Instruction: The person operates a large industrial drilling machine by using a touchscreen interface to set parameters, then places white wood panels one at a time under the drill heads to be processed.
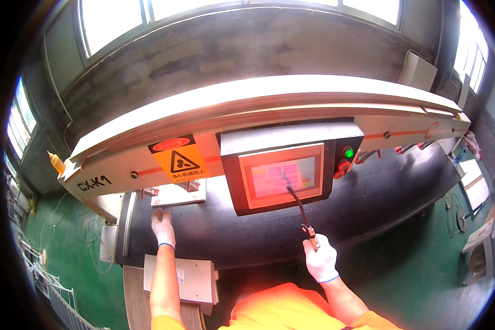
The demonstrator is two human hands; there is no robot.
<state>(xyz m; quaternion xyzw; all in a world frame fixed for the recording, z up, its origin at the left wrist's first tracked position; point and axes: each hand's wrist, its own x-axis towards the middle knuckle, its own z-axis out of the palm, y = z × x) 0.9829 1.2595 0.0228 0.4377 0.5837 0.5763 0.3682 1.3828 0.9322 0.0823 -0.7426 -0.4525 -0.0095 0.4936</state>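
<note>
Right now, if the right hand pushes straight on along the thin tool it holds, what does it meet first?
The right hand points its thin tool at the touch screen. The tip already seems to be on the pink display, so the screen comes first; depth is unclear.

In my right hand [320,259] I hold a thin dark stylus [298,204] with a metal grip end, tilted up and leftward, its tip touching the pink-lit touchscreen [281,177]. That screen sits in a dark housing, facing me.

You're standing in a factory workshop: a long cream machine [269,104] with a touchscreen control panel [283,176] (warning sticker [180,159] beside it), green-painted floor [71,247], high windows [115,22].
</note>
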